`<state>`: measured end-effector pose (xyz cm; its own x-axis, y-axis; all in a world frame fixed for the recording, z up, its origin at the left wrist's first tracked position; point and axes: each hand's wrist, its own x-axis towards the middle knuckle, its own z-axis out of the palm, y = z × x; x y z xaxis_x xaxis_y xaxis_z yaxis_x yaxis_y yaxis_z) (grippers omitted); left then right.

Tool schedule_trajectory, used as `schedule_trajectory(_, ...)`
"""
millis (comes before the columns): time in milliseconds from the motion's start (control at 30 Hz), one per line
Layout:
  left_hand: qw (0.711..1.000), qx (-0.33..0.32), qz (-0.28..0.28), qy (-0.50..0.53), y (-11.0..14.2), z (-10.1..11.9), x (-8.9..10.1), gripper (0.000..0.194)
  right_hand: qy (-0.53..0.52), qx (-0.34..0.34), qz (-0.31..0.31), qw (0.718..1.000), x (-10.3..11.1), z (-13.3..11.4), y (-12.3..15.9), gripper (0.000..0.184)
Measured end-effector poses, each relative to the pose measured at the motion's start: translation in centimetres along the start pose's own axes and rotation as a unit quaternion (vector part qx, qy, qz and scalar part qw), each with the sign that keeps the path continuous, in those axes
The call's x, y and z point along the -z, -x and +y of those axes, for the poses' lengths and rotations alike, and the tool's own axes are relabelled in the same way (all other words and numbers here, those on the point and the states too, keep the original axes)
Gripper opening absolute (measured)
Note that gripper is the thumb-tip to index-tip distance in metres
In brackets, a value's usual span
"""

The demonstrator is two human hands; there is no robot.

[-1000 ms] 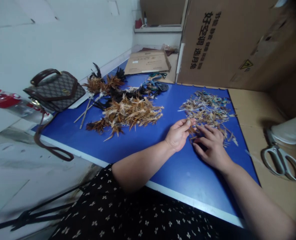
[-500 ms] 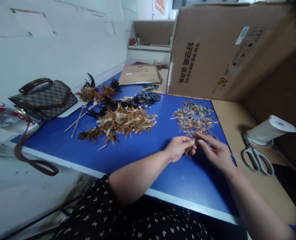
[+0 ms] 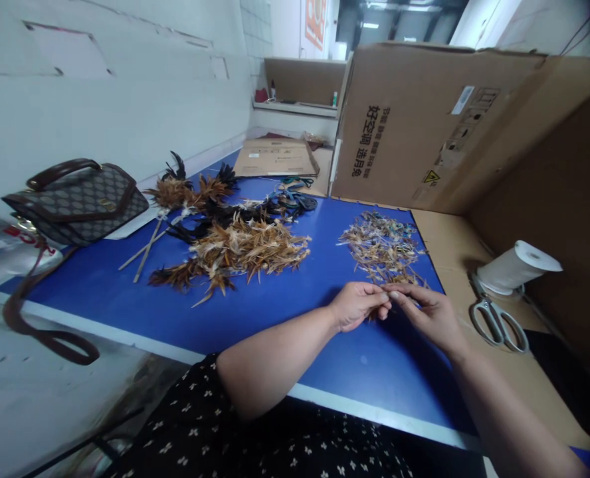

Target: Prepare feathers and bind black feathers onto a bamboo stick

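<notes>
My left hand is closed in a pinch on a small brown feather, mostly hidden by the fingers. The thumb and forefinger of my right hand press together right at the left fingertips, on the feather's end as far as I can see. Just beyond both hands lies a loose heap of thin feather scraps, tan, grey and bluish. To the left, a thick pile of golden-brown feathers is spread on the blue tabletop.
Black and brown feather bunches on sticks lie farther left, near a patterned handbag and a plastic bottle. At right, scissors and a spool of white thread rest on cardboard. A big carton stands behind.
My right thumb and forefinger have closed together against the left fingertips; before, they were slightly apart. The whole view has tilted upward a little, so things sit lower.
</notes>
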<state>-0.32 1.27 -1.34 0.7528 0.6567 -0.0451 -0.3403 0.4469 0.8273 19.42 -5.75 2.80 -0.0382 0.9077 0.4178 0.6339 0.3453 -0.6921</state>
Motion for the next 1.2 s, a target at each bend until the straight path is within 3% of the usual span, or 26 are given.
schedule_trajectory(267,0.997,0.007,-0.014,-0.075,0.0,-0.3,-0.2,0.056,0.034,0.019,0.065,0.997,-1.7,-0.6,1.1,0.035)
schedule_trajectory(433,0.995,-0.011,0.0,-0.097,0.2,-0.2,-0.2,0.05,0.066,0.034,0.147,0.986,-2.9,-0.7,2.6,0.018)
schedule_trajectory(533,0.997,-0.011,0.005,-0.077,0.1,-0.3,-0.1,0.055,0.081,0.057,0.177,0.979,-3.1,-0.5,3.3,0.021)
schedule_trajectory(867,0.999,0.004,0.002,-0.044,-0.1,-0.7,0.1,0.07,0.125,0.1,0.129,0.979,-3.5,0.5,4.1,0.03)
schedule_trajectory(1000,0.999,-0.003,0.01,-0.05,0.0,-0.6,0.0,0.068,0.173,0.072,0.102,0.977,-0.8,1.4,4.0,0.034)
schedule_trajectory(1200,0.999,-0.007,0.032,-0.042,-0.3,-0.6,-0.2,0.073,0.323,-0.016,0.1,0.941,8.0,5.7,4.9,0.028)
